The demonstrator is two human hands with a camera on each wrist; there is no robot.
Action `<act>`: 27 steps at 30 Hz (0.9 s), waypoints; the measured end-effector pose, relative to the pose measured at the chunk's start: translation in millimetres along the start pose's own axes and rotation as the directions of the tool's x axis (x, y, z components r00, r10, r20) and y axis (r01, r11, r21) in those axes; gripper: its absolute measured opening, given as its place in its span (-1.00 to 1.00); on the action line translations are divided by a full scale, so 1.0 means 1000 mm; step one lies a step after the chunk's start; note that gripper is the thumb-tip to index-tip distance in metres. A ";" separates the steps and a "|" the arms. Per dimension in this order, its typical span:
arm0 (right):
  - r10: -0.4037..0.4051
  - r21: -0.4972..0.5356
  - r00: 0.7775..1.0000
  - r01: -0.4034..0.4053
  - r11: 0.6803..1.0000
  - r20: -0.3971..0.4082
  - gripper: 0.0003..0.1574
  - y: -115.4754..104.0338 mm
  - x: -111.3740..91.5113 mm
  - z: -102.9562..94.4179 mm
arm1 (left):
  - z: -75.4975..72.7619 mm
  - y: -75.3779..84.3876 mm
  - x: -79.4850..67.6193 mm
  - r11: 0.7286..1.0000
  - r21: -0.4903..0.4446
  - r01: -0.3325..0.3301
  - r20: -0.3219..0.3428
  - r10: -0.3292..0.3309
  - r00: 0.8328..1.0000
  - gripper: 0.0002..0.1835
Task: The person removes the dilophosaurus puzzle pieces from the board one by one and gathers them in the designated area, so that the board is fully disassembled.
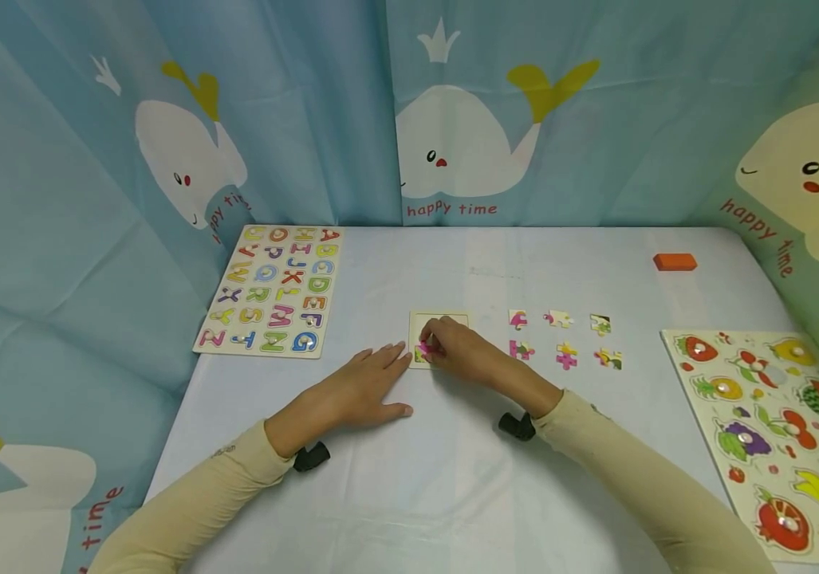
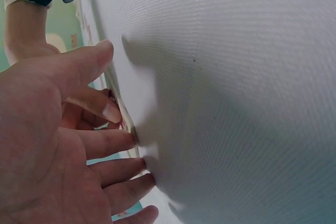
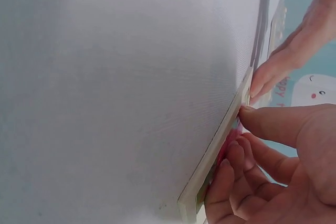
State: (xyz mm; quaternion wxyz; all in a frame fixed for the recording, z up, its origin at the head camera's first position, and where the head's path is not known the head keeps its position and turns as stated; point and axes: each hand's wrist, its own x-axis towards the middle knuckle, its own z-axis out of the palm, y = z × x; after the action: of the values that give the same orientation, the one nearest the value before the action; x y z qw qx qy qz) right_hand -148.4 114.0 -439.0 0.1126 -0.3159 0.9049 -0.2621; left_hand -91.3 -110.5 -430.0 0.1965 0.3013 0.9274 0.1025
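A small square puzzle tray [image 1: 448, 316] with a pale frame lies mid-table. My right hand [image 1: 461, 351] is over it, thumb and fingers pinching a pink jigsaw puzzle piece [image 1: 424, 347] down at the tray's left side. Part of that piece is hidden by the fingers; pink also shows under them in the right wrist view. A greenish patch of puzzle [image 1: 419, 358] is visible in the tray's lower left corner. My left hand [image 1: 362, 388] rests flat on the table with fingers extended, its fingertips at the tray's left edge [image 3: 247, 85].
Several loose jigsaw pieces [image 1: 565, 356] lie in two rows right of the tray. An alphabet board [image 1: 330, 319] is at the back left, a fruit board [image 1: 696, 383] at the right edge. An orange-red block [image 1: 675, 262] sits back right. Printed curtains border the table.
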 end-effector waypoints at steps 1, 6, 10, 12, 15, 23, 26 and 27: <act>-0.002 0.007 1.000 0.002 1.000 -0.002 -0.71 0.000 0.000 0.000 | 0.000 0.000 0.000 1.000 -0.002 0.000 0.001 0.000 1.000 -0.04; 0.008 0.037 1.000 -0.008 0.999 0.004 -0.67 -0.001 0.000 -0.002 | -0.001 0.000 0.000 1.000 -0.014 0.004 0.001 -0.004 1.000 -0.05; 0.011 0.061 1.000 -0.012 0.998 0.016 -0.66 0.000 0.001 -0.003 | 0.000 -0.001 0.000 1.000 -0.014 0.002 0.001 -0.002 1.000 -0.05; 0.008 0.075 1.000 -0.010 0.997 0.019 -0.66 0.001 0.001 -0.004 | 0.000 -0.001 0.000 1.000 -0.013 0.001 0.000 -0.001 1.000 -0.05; -0.004 0.095 1.000 0.003 0.995 0.009 -0.67 0.002 0.001 -0.006 | 0.001 -0.001 0.001 1.000 -0.013 0.000 -0.001 0.000 1.000 -0.05; -0.015 0.159 1.000 0.017 0.987 -0.014 -0.83 0.007 -0.001 -0.011 | 0.001 -0.001 0.001 1.000 -0.007 0.008 0.000 -0.008 1.000 -0.04; -0.024 0.176 1.000 0.026 0.984 -0.013 -0.85 0.008 -0.003 -0.013 | 0.002 -0.001 0.001 1.000 -0.007 0.011 0.001 -0.011 1.000 -0.04; -0.026 0.179 1.000 0.028 0.983 -0.014 -0.85 0.008 -0.004 -0.014 | 0.002 -0.001 0.001 1.000 -0.005 0.012 0.002 -0.012 1.000 -0.04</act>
State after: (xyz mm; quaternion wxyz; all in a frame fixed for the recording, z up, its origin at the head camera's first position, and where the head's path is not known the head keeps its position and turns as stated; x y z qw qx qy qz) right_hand -154.1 127.4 -431.1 0.1318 -0.3152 0.8739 -0.3459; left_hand -92.3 -110.7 -432.3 0.1988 0.2953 0.9287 0.1035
